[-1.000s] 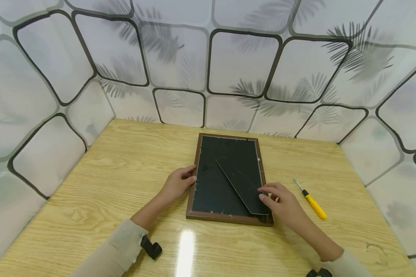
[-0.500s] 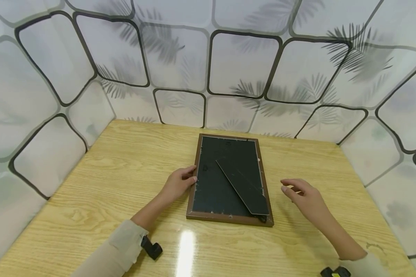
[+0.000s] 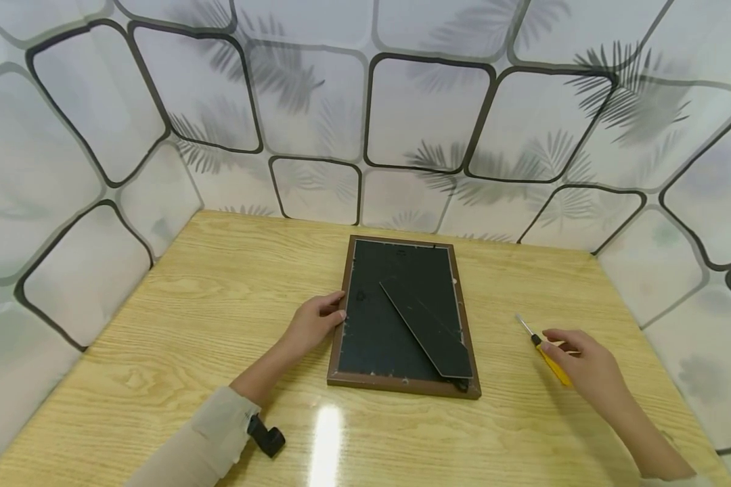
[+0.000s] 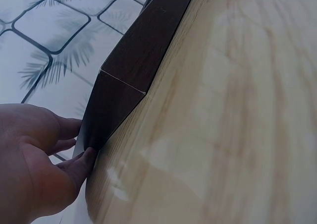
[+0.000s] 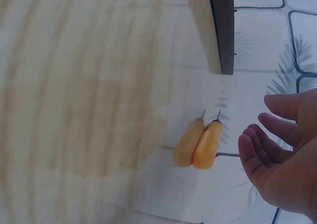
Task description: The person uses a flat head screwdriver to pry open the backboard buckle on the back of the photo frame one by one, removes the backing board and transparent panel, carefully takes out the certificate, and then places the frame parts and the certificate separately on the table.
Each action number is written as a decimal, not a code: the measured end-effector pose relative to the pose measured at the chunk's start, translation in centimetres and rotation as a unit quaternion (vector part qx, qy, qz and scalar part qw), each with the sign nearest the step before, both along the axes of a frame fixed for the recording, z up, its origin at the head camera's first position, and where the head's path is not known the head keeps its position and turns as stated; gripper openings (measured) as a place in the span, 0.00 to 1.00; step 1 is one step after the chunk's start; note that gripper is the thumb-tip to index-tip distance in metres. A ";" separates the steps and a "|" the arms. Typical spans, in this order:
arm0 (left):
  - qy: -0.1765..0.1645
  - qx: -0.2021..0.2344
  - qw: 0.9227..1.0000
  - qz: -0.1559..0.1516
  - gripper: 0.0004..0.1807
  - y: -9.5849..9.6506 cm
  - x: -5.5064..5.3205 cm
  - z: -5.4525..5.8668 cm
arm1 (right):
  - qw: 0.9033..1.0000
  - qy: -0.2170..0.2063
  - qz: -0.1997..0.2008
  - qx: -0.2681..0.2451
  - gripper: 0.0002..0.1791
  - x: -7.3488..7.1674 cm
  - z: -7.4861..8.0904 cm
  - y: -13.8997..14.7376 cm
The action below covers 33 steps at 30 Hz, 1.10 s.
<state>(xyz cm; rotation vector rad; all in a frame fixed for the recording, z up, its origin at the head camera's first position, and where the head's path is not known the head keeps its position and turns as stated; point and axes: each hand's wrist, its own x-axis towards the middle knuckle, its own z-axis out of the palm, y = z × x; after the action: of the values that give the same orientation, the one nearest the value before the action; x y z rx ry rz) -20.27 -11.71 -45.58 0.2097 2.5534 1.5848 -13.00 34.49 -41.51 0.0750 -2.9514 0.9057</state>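
A picture frame [image 3: 371, 325] with a brown rim lies back side up on the table, its black easel stand [image 3: 429, 335] slanting across the backing. At its left edge my left hand [image 3: 313, 325] holds the rim with thumb and fingers; the left wrist view shows the fingertips at the frame's dark side [image 4: 114, 105]. My right hand [image 3: 587, 358] hovers over a screwdriver [image 3: 551, 362] with a yellow handle, partly covering it in the head view. In the right wrist view the fingers of the right hand [image 5: 282, 154] are loosely bent and apart from the screwdriver [image 5: 208, 144].
The wooden table [image 3: 237, 270] is glossy and mirrors the screwdriver in the right wrist view. Patterned pale walls [image 3: 426, 115] enclose it at the back and both sides. A black wrist camera [image 3: 267, 436] sits on the left cuff.
My right hand has left the easel stand and moved right to the screwdriver, which it hid half a second ago. My left hand and the picture frame have stayed in place.
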 end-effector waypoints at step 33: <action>-0.002 0.006 1.000 -0.003 0.27 -0.1 -0.1 -0.1 | 0.995 -0.067 -0.005 0.074 0.31 -0.2 -2.1 2.4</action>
<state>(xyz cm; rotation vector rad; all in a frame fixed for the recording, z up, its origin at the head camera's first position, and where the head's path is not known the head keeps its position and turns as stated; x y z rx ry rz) -20.32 -11.79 -45.70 0.2144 2.5390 1.5986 -13.15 36.94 -43.65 0.0057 -3.1361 0.7170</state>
